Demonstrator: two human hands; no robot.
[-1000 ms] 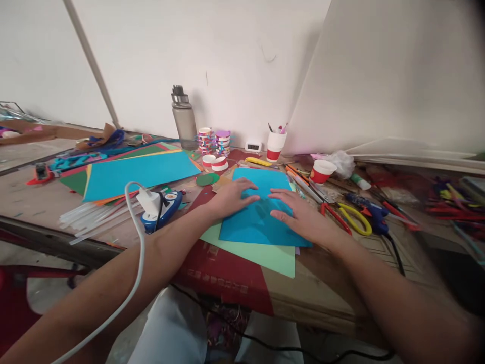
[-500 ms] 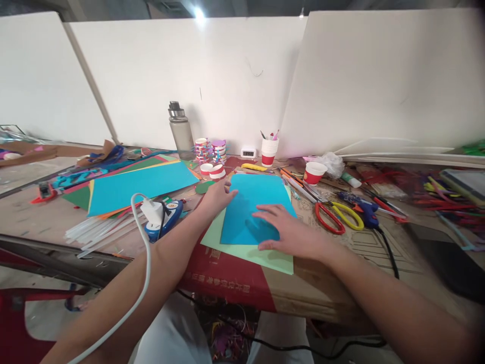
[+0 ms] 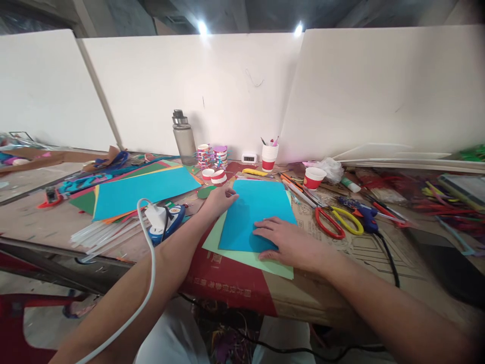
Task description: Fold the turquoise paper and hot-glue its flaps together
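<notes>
A sheet of blue paper (image 3: 257, 202) lies on a pale green sheet (image 3: 235, 255), whose edges show at the left and bottom. At the blue sheet's left edge, the fingers of my left hand (image 3: 220, 200) are curled together in a pinch on it. My right hand (image 3: 288, 242) rests on the sheet's lower right part, fingers extended and slightly apart, holding nothing. Both sheets lie on a red and brown cardboard piece (image 3: 231, 283). Just beyond my left hand is a green paper disc (image 3: 205, 192), partly hidden.
Scissors with red and yellow handles (image 3: 330, 223) and a blue glue gun (image 3: 367, 217) lie to the right. On the left are more coloured sheets (image 3: 144, 192) and a blue power strip (image 3: 174, 220); its white cable crosses my left forearm. Paper cups (image 3: 314, 178) and a bottle (image 3: 184, 141) stand behind.
The view has tilted up slightly, so everything sits lower in the picture. The blue sheet's upper end looks flatter and straighter. My right hand lies a little flatter; my left stays at the edge.
</notes>
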